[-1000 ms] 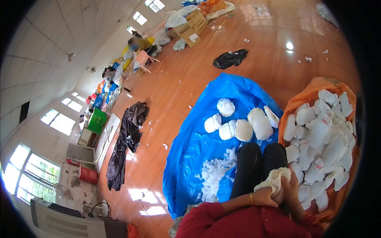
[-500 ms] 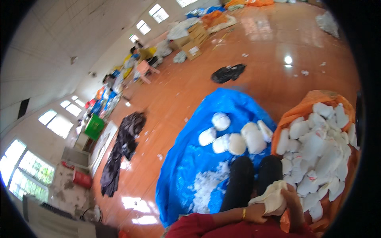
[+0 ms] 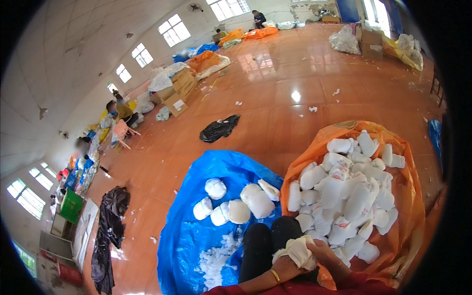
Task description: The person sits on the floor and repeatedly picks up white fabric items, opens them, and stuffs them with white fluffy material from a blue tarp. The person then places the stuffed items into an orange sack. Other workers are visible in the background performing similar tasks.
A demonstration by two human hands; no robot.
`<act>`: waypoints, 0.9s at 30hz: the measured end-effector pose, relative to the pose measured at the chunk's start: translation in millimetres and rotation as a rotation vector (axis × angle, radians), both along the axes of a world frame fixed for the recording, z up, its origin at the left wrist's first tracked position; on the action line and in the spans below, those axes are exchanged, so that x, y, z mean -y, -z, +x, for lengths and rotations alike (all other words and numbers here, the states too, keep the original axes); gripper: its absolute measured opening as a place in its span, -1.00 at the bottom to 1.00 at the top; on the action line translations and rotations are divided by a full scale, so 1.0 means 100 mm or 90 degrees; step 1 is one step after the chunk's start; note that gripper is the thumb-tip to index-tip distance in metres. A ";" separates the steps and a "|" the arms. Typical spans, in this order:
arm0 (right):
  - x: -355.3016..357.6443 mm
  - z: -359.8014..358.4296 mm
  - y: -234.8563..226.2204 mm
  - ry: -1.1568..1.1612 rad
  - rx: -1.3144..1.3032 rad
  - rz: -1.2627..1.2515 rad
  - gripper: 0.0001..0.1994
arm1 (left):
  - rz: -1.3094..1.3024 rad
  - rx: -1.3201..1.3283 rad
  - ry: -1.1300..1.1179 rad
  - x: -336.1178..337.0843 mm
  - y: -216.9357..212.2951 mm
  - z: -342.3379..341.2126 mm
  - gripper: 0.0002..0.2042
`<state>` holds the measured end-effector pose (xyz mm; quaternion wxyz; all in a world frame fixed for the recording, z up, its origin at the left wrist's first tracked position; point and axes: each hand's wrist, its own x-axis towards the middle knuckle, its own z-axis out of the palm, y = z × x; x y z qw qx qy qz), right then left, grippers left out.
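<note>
Above my lap, both hands hold one cream-white piece of soft fabric (image 3: 298,250), bunched and folded. My left hand (image 3: 286,268), below a yellow bracelet, has its fingers closed round the lower left side. My right hand (image 3: 320,251) grips the right edge. Some fingertips are hidden by the cloth. To my left spreads a blue plastic sheet (image 3: 178,246) with several plump white stuffed pieces (image 3: 239,211) and loose white stuffing (image 3: 216,263) on it. At my right, an orange sack (image 3: 412,196) lies open, heaped with many white fabric pieces (image 3: 339,189).
A black plastic bag (image 3: 219,129) and a crumpled dark sheet (image 3: 110,221) lie on the reddish tiled floor (image 3: 275,123). Farther off are a pink chair (image 3: 124,132), cardboard boxes (image 3: 183,83) and clear plastic bags (image 3: 345,40). Other people sit along the left and far walls.
The view has swung to the right, so the floor things sit farther left in it. My hands have lifted a little, and the cream-white fabric piece is now more bunched between them.
</note>
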<state>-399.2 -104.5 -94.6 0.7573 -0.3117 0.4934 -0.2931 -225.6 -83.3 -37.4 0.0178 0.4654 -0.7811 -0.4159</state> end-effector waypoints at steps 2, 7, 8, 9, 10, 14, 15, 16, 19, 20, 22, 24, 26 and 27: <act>0.02 -0.08 0.00 0.000 -0.039 0.019 -0.59 | -0.073 -0.087 -0.030 -0.04 0.29 0.01 -0.35; 0.04 -0.01 -0.16 -0.030 -0.108 -0.054 -0.56 | -0.238 -0.089 0.042 -0.30 0.85 0.13 -0.47; 0.01 0.01 -0.10 -0.007 -0.087 -0.019 -0.55 | -0.304 -0.130 0.022 -0.28 0.87 0.08 -0.48; 0.00 0.00 0.02 -0.025 -0.083 -0.042 -0.56 | -0.323 -0.129 0.047 -0.23 0.87 0.09 -0.49; -0.02 -0.05 0.16 -0.036 -0.085 -0.056 -0.55 | -0.333 -0.135 0.079 -0.15 0.63 0.06 -0.50; 0.11 -0.08 -0.47 -0.099 -0.166 -0.047 -0.50 | -0.291 -0.157 -0.004 -0.18 0.26 -0.13 -0.48; 0.14 -0.09 -0.56 -0.115 -0.186 -0.037 -0.49 | -0.274 -0.158 -0.036 -0.20 0.19 -0.15 -0.46; 0.13 -0.10 -0.29 -0.102 -0.186 -0.035 -0.50 | -0.257 -0.161 -0.067 -0.21 0.14 -0.17 -0.45; 0.16 -0.15 -0.09 -0.087 -0.207 0.015 -0.47 | -0.252 -0.170 -0.070 -0.18 0.14 -0.24 -0.46; 0.18 -0.11 -0.12 -0.114 -0.237 0.007 -0.45 | -0.260 -0.165 -0.074 -0.16 0.16 -0.21 -0.47; 0.23 -0.05 -0.20 -0.161 -0.298 -0.006 -0.42 | -0.272 -0.163 -0.073 -0.13 0.19 -0.17 -0.48; 0.24 -0.06 -0.19 -0.187 -0.329 -0.087 -0.41 | -0.277 -0.165 -0.053 -0.11 0.28 -0.14 -0.49; 0.24 0.00 -0.18 -0.208 -0.342 -0.131 -0.41 | -0.286 -0.160 -0.036 -0.07 0.33 -0.08 -0.50; 0.22 0.04 -0.16 -0.213 -0.342 -0.133 -0.42 | -0.291 -0.160 -0.022 -0.06 0.36 -0.04 -0.51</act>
